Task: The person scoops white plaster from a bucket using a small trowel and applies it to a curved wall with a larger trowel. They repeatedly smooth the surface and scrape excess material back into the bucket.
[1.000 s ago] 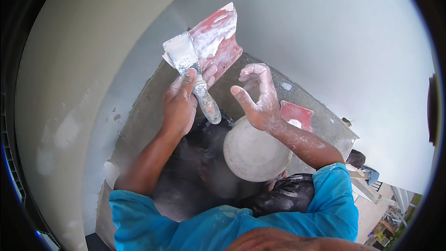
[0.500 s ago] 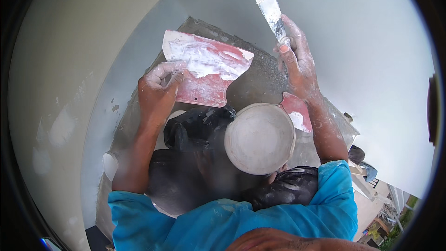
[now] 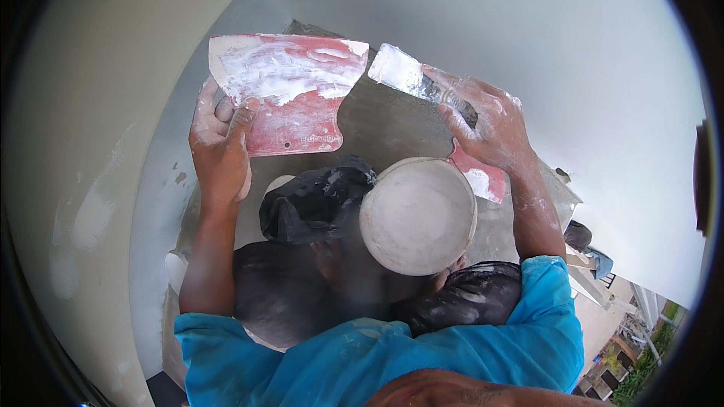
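Gripped at its left side by my left hand (image 3: 221, 132), a flat red plastic spreader (image 3: 294, 117) is smeared with white filler over its upper half. My right hand (image 3: 490, 120) is closed round the handle of a putty knife (image 3: 400, 71). White paste coats the knife's blade, which points left and lies just off the spreader's right corner. Both hands are dusted with white. Below and between them stands a round, pale container (image 3: 418, 215), dusty on top. A second red spreader (image 3: 480, 173) with a white patch lies beside it, partly behind my right wrist.
A black plastic bag (image 3: 317, 200) lies left of the round container, above my knees. Pale walls (image 3: 588, 90) rise close on the right and on the left (image 3: 83, 143), round a grey floor (image 3: 392, 120). Planks and debris (image 3: 622, 347) show outside at lower right.
My left hand has carried the spreader left and turned it more level. My right hand has come down and tilted the putty knife leftward, bringing its blade close to the spreader.
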A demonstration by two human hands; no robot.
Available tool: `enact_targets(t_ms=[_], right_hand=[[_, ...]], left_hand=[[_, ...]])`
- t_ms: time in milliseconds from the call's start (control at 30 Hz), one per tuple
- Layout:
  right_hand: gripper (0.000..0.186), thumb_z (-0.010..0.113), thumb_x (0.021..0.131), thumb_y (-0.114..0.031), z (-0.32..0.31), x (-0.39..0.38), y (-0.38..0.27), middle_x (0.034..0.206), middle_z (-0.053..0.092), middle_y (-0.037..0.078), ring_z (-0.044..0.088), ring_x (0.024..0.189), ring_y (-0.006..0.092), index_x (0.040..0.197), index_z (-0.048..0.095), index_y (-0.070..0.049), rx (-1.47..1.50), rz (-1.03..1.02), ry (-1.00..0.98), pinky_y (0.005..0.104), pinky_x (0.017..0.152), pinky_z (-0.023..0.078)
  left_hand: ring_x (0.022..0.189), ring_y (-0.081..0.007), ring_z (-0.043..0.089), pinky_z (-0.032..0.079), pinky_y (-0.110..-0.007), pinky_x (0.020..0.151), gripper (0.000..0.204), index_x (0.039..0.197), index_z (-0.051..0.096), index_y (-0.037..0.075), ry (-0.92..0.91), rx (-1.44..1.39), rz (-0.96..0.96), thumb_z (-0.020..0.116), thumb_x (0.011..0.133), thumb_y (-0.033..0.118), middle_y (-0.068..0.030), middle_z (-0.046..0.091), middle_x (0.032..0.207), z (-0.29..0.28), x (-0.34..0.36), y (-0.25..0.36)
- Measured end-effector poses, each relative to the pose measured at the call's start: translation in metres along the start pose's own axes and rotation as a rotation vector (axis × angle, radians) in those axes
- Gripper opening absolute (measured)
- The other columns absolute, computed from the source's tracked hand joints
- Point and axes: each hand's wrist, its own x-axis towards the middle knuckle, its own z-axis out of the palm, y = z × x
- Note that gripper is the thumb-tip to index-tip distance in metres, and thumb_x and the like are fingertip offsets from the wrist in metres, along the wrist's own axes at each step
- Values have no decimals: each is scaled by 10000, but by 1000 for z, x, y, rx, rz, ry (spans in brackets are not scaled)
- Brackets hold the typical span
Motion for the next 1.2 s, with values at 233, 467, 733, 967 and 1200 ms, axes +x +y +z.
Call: enact_targets(t_ms=[233,467,733,967,1200], right_hand=[[436,600,898,-277,5,3,-2,1156,701,23,672,1009,253,1325,596,-364,35,-35,66,395,880,539],[429,602,898,-278,-3,5,-3,1158,702,12,672,1015,241,1320,602,-357,59,-1,48,398,889,540],[439,610,915,-282,3,10,-15,1244,669,96,639,1118,310,1352,588,-314,64,-70,-22,488,1020,475],[459,729,858,-171,3,18,-3,1126,700,96,695,946,257,1303,624,-130,196,-186,298,359,792,593],[372,758,763,-15,48,22,-5,1076,726,62,687,860,205,1111,734,-147,118,-559,482,319,706,566]], left_hand=[[1250,-239,532,458,-333,1034,627,1455,270,-103,-24,-6,23,601,925,-52,-256,536,1344,0,-7,-4],[1250,-239,531,453,-341,1039,615,1453,298,-83,-5,33,65,613,927,-35,-239,544,1341,0,-6,1],[1239,-236,538,463,-333,1023,590,1436,336,-91,-155,80,-35,616,920,-33,-243,542,1338,13,-18,2],[1137,-182,596,482,-314,983,528,1397,415,-87,-365,-52,-286,627,923,11,-185,607,1262,16,-20,-8],[1127,-177,600,488,-312,970,512,1372,448,-68,-495,-277,-417,649,929,91,-149,612,1249,19,-23,-11]])
